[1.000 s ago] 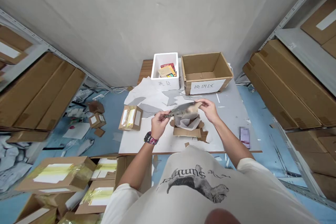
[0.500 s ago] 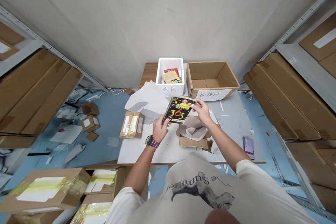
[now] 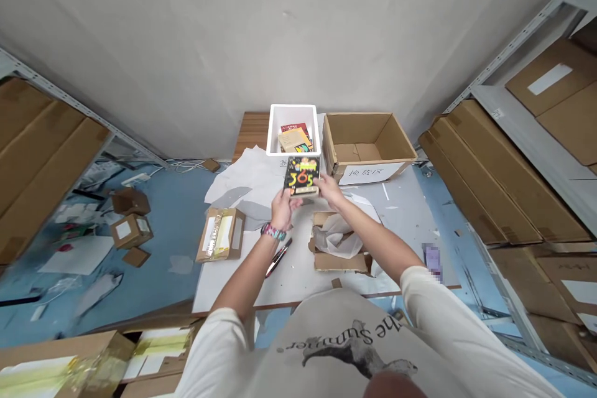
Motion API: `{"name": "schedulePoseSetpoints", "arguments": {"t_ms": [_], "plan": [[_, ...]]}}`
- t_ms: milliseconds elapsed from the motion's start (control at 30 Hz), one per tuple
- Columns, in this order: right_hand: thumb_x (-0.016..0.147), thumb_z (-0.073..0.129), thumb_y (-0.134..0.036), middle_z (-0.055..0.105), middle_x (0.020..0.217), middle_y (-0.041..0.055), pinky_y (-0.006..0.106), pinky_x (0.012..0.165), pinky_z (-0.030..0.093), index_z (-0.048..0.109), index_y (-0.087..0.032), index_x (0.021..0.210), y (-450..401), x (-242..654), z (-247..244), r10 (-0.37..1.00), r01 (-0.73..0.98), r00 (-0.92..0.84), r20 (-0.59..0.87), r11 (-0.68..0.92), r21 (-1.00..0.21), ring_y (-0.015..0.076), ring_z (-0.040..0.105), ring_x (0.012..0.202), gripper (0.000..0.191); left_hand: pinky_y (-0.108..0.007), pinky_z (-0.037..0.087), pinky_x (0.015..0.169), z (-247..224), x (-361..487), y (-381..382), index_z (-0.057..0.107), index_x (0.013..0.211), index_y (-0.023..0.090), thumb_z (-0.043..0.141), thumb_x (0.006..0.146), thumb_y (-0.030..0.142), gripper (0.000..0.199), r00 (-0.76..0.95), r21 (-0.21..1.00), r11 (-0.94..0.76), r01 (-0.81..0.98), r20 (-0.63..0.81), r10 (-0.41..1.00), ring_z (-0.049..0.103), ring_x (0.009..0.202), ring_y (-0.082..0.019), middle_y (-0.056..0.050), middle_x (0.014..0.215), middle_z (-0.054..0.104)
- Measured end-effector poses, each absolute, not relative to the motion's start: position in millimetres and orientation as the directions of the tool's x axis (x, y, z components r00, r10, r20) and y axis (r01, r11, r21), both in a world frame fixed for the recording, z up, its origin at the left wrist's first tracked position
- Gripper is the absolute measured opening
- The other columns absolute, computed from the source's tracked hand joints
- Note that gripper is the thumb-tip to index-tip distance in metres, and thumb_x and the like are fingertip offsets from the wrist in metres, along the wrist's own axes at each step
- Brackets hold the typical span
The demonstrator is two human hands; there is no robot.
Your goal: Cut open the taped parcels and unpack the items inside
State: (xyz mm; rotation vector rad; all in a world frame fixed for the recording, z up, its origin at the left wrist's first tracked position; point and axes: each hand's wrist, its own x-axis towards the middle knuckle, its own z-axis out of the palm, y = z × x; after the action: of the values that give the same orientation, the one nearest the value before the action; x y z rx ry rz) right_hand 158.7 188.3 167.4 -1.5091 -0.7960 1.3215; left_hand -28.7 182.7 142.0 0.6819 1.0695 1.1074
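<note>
Above white-topped table, just in front of white foam box | "365" paperback book held up | left hand and right hand pinching its lower edge | torn cardboard mailer below, tissue inside

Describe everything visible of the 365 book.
The 365 book is a thin, paperback-like volume with a black cover, large multicoloured "365" numerals, and bright yellow, green and red artwork above them. It is held cover up and tilted, gripped at its lower edge by the left hand and right hand. It sits just in front of the white foam box; whether it touches the box cannot be told.
</note>
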Motion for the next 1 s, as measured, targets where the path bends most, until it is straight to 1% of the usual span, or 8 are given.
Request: {"name": "schedulePoseSetpoints", "arguments": {"t_ms": [100, 200, 333, 500, 667, 800, 900, 1000], "plan": [[0.096, 0.08, -0.033, 0.075, 0.093, -0.0026, 0.024, 0.062, 0.056, 0.063, -0.025, 0.158, 252.0, 167.8, 194.7, 0.916, -0.054, 0.352, -0.191, -0.184, -0.981, 0.0116, 0.064, 0.063, 0.065, -0.022, 0.06, 0.07, 176.3, -10.4, 259.7, 0.055, 0.159, 0.02, 0.081, 0.105, 0.053, 0.069, 0.016, 0.899, 0.258, -0.354, -0.27, 0.963, 0.08, 0.082, -0.014, -0.011, 0.113, 0.083], [0.095, 0.078, -0.032, 0.076, 0.099, 0.0002, 0.026, 0.07, 0.059, 0.068, -0.023, 0.153, 263.7, 183.2, 200.7, 0.909, -0.006, 0.402, -0.114, -0.122, -0.993, 0.0126, 0.068, 0.069, 0.059, -0.02, 0.058, 0.071, 188.5, -5.3, 300.4, 0.033, 0.176, 0.019, 0.08, 0.108, 0.05, 0.088, -0.037, 0.879, 0.377, -0.291, -0.404, 0.914, 0.079, 0.086, -0.014, -0.013, 0.114, 0.084], [0.093, 0.075, -0.042, 0.083, 0.11, 0.0068, 0.033, 0.087, 0.063, 0.082, -0.021, 0.128, 168.3, 233.7, 160.5, 0.919, 0.181, 0.395, 0.004, -0.074, -0.981, 0.0204, 0.074, 0.091, 0.041, -0.02, 0.054, 0.068, 142.7, -19.1, 254.8, 0.05, 0.168, 0.019, 0.075, 0.109, 0.046, 0.069, 0.074, 0.908, 0.416, -0.059, -0.411, 0.909, 0.076, 0.088, -0.014, -0.016, 0.127, 0.083], [0.095, 0.065, -0.054, 0.083, 0.124, 0.0183, 0.045, 0.107, 0.06, 0.082, -0.017, 0.115, -24.9, 313.9, 101.3, 0.674, 0.285, 0.739, -0.001, -0.313, -0.906, 0.0293, 0.076, 0.113, 0.046, -0.033, 0.062, 0.091, 68.4, -45.3, 116.4, 0.065, 0.158, 0.02, 0.073, 0.104, 0.051, 0.062, 0.199, 0.941, 0.263, 0.216, -0.306, 0.931, 0.076, 0.119, -0.024, -0.017, 0.145, 0.077], [0.098, 0.058, -0.063, 0.081, 0.132, 0.0186, 0.046, 0.1, 0.063, 0.079, -0.018, 0.126, -120.7, 313.8, 63.5, 0.673, 0.218, 0.719, -0.177, -0.46, -0.861, 0.0301, 0.075, 0.113, 0.057, -0.045, 0.061, 0.102, 48.7, -46.5, 27.1, 0.059, 0.163, 0.021, 0.074, 0.102, 0.043, 0.066, 0.271, 0.892, 0.105, 0.44, -0.243, 0.931, 0.073, 0.126, -0.03, -0.02, 0.153, 0.069], [0.101, 0.062, -0.049, 0.076, 0.143, 0.0175, 0.046, 0.105, 0.062, 0.074, -0.02, 0.141, -101.2, 274.4, 48.5, 0.817, 0.373, 0.556, -0.154, -0.41, -0.832, 0.0314, 0.072, 0.124, 0.051, -0.052, 0.052, 0.119, 55.9, -21.9, 15.2, 0.069, 0.149, 0.02, 0.061, 0.108, 0.028, 0.043, 0.36, 0.657, -0.235, 0.716, -0.059, 0.931, 0.066, 0.134, -0.036, -0.021, 0.142, 0.071], [0.096, 0.066, -0.027, 0.075, 0.142, 0.0153, 0.045, 0.117, 0.055, 0.069, -0.019, 0.15, -70.8, 254.4, 45.2, 0.882, 0.542, 0.453, -0.131, -0.389, -0.745, 0.0304, 0.07, 0.13, 0.055, -0.049, 0.051, 0.119, 61.6, 12.0, 27.4, 0.064, 0.158, 0.023, 0.06, 0.106, 0.025, 0.052, 0.581, 0.497, -0.421, 0.759, -0.225, 0.782, 0.066, 0.137, -0.037, -0.018, 0.146, 0.07], [0.095, 0.064, -0.017, 0.073, 0.138, 0.0139, 0.04, 0.114, 0.056, 0.068, -0.019, 0.152, -54.9, 247.9, 43.9, 0.882, 0.631, 0.445, -0.156, -0.433, -0.644, 0.0288, 0.071, 0.125, 0.057, -0.047, 0.052, 0.116, 61.4, 51.2, 47.9, 0.051, 0.171, 0.02, 0.066, 0.105, 0.036, 0.07, 0.619, 0.431, -0.446, 0.785, -0.514, 0.593, 0.068, 0.138, -0.036, -0.02, 0.161, 0.064]]}}
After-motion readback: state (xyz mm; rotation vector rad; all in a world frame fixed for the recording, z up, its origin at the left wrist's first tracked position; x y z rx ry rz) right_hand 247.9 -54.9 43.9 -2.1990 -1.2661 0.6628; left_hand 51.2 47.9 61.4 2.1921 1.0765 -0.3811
